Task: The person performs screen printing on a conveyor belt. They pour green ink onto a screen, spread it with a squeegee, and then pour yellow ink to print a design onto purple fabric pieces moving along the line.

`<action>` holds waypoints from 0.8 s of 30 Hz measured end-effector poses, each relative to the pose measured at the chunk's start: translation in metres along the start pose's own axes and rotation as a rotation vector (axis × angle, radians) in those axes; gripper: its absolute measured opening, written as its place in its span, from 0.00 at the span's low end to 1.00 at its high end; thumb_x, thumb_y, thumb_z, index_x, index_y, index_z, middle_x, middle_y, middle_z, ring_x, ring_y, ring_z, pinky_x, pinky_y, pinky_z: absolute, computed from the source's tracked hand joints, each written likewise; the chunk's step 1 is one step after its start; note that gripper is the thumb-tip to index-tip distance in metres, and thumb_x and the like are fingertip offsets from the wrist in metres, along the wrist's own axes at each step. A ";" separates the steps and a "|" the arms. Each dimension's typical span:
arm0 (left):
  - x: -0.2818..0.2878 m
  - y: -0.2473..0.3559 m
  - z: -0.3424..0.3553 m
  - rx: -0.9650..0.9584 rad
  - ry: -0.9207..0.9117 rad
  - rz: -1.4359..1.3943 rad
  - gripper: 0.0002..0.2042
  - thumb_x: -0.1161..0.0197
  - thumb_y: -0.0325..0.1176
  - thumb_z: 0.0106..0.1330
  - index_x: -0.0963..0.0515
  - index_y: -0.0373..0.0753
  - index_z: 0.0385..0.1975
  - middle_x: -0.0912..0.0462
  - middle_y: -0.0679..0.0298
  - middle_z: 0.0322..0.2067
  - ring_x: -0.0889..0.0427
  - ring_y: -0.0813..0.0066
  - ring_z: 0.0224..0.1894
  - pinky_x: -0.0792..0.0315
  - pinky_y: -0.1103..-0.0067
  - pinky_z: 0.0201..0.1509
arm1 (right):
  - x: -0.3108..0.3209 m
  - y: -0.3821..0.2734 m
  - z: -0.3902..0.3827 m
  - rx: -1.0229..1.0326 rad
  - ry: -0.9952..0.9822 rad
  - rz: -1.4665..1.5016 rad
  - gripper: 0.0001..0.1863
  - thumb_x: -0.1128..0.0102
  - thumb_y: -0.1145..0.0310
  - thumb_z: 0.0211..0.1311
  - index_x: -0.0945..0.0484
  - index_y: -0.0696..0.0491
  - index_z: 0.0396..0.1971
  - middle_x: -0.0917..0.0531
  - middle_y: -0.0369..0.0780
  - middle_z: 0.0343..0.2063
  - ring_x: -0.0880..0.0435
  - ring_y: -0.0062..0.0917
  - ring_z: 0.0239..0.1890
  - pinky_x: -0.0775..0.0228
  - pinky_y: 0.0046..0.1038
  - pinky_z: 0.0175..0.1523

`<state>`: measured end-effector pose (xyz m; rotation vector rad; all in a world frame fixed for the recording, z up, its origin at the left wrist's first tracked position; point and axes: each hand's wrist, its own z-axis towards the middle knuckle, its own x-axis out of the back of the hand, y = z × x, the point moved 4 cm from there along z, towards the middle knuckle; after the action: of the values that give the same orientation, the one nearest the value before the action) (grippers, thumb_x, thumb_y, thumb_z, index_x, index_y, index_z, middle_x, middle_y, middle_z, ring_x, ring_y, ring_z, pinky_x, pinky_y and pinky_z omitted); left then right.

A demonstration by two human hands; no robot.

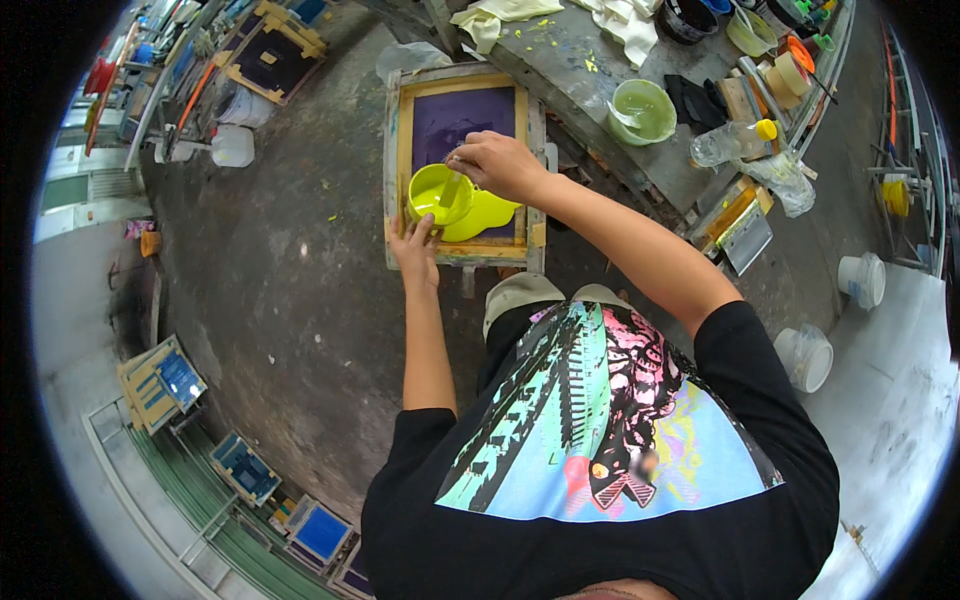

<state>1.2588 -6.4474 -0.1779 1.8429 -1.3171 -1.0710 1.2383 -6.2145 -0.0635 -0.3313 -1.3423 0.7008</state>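
Note:
My left hand (416, 248) grips the near left side of a bright yellow-green bowl (427, 180), tilted over a framed printing screen. In my right hand (497, 163) is a spatula (451, 188) with its flat blade down inside the bowl, coated in the same yellow. Yellow ink (484, 217) lies in a pool on the near part of the screen's purple mesh (450, 112). Around the mesh runs a wooden frame (533, 160) with tape along its inner edges. The spatula's handle is mostly hidden by my fingers.
To the right stands a grey worktable (560, 70), its edge close to the screen. It carries a pale green tub (655, 128), a yellow-capped bottle (725, 145) and tape rolls (790, 72). White buckets (803, 357) sit at the right; a white jug (233, 147) is at the left.

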 end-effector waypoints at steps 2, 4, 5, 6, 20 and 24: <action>0.003 -0.008 0.007 0.077 -0.053 -0.106 0.43 0.29 0.26 0.64 0.51 0.40 0.73 0.26 0.49 0.56 0.21 0.57 0.56 0.19 0.60 0.56 | -0.010 0.009 0.008 -0.117 0.013 -0.081 0.21 0.40 0.54 0.70 0.20 0.50 0.56 0.21 0.44 0.36 0.21 0.40 0.44 0.27 0.39 0.49; 0.000 -0.015 0.016 0.166 -0.115 -0.225 0.38 0.31 0.27 0.66 0.47 0.40 0.72 0.25 0.51 0.53 0.21 0.56 0.55 0.17 0.57 0.54 | -0.008 0.011 0.007 -0.240 0.086 -0.224 0.30 0.40 0.52 0.71 0.28 0.53 0.66 0.23 0.47 0.40 0.23 0.41 0.46 0.28 0.39 0.50; -0.008 -0.015 0.023 0.200 -0.157 -0.247 0.36 0.31 0.28 0.66 0.46 0.39 0.70 0.25 0.51 0.54 0.20 0.55 0.55 0.17 0.57 0.54 | 0.003 0.010 0.006 -0.222 0.152 -0.235 0.33 0.41 0.50 0.71 0.32 0.55 0.68 0.23 0.47 0.39 0.23 0.41 0.45 0.28 0.39 0.49; -0.018 -0.017 0.030 0.232 -0.197 -0.277 0.34 0.32 0.29 0.67 0.44 0.39 0.69 0.25 0.52 0.54 0.20 0.54 0.55 0.17 0.57 0.54 | 0.020 0.008 0.003 -0.197 0.214 -0.252 0.36 0.43 0.49 0.71 0.35 0.57 0.70 0.23 0.47 0.39 0.23 0.41 0.44 0.28 0.38 0.49; -0.316 0.000 0.136 0.321 -0.498 -0.108 0.38 0.22 0.37 0.60 0.40 0.36 0.64 0.26 0.58 0.48 0.24 0.66 0.49 0.26 0.65 0.53 | 0.077 -0.020 -0.219 -0.818 0.517 0.056 0.19 0.37 0.73 0.67 0.21 0.52 0.57 0.29 0.38 0.30 0.28 0.26 0.31 0.32 0.27 0.39; -0.315 0.038 0.170 -0.209 -0.268 0.127 0.35 0.24 0.44 0.63 0.38 0.34 0.61 0.30 0.56 0.55 0.26 0.66 0.54 0.23 0.69 0.54 | 0.078 -0.051 -0.281 -0.997 0.604 0.020 0.17 0.37 0.74 0.67 0.20 0.54 0.55 0.28 0.37 0.30 0.28 0.21 0.31 0.32 0.23 0.38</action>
<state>1.0388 -6.1642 -0.1462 1.4813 -1.3920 -1.3662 1.5271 -6.1555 -0.0348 -1.2425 -1.0035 -0.1272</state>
